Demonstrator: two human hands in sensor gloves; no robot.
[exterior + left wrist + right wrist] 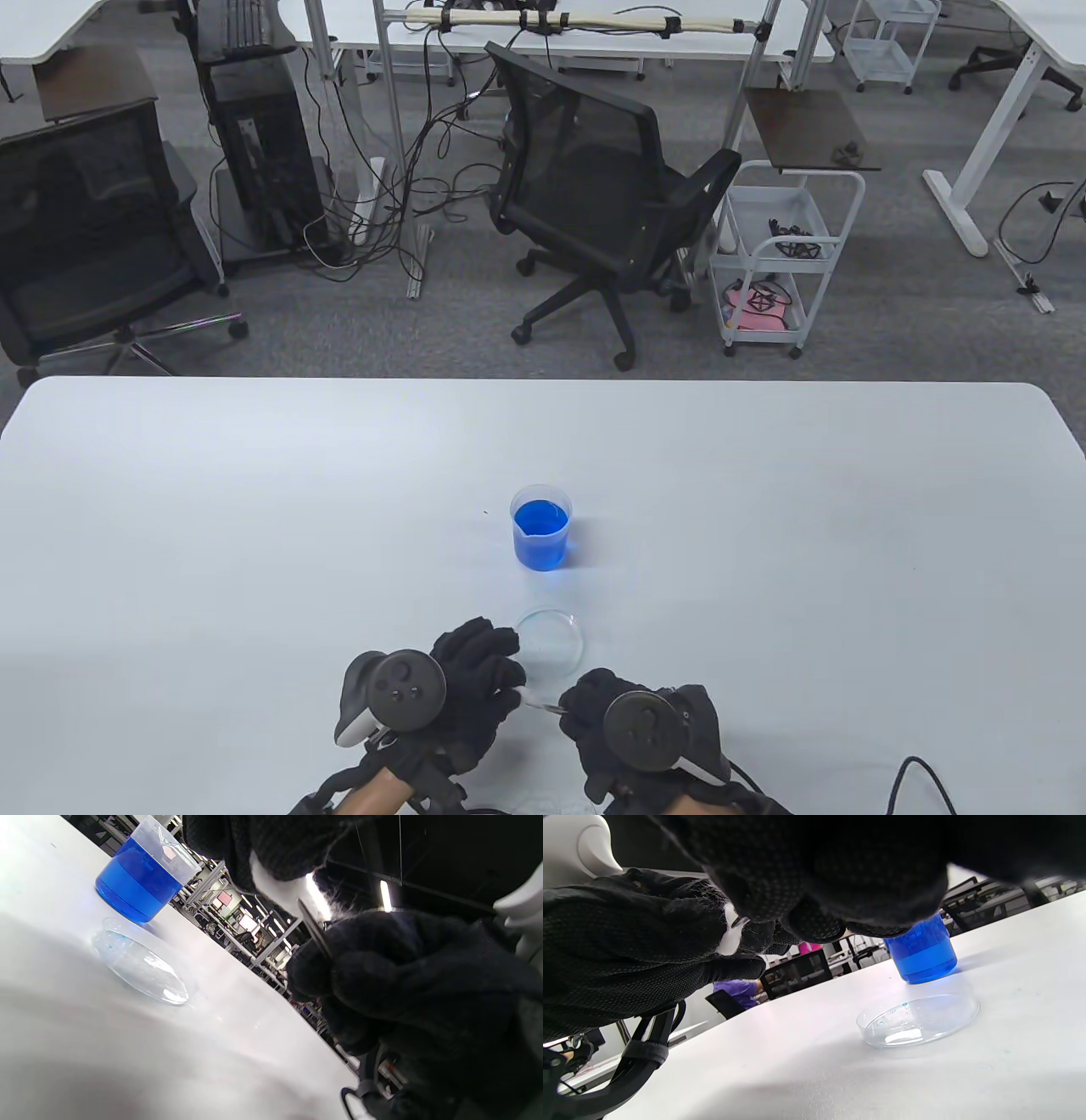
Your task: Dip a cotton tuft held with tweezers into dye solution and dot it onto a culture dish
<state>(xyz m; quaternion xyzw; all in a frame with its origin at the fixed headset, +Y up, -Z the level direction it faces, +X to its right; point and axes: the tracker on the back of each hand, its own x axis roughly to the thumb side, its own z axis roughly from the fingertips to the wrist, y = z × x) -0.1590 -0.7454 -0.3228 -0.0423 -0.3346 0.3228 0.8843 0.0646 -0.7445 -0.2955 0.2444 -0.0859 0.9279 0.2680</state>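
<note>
Two gloved hands meeting low over tabletop [254, 526]: right hand [632, 730] pinching tweezers [316, 930], tips buried in cotton tuft [282, 890] held by left hand [471, 679]. Tweezers mostly hidden by fingers. Culture dish [551, 638] just beyond, dye beaker [540, 539] behind.

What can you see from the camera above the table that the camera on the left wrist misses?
Only the table view shows both gloved hands whole, the left hand and right hand with their trackers, and the office chair beyond. Only the left wrist view shows white cotton in the left fingers and the dark tweezers reaching it. Both show the beaker of blue dye and the clear dish nearer the hands.
</note>
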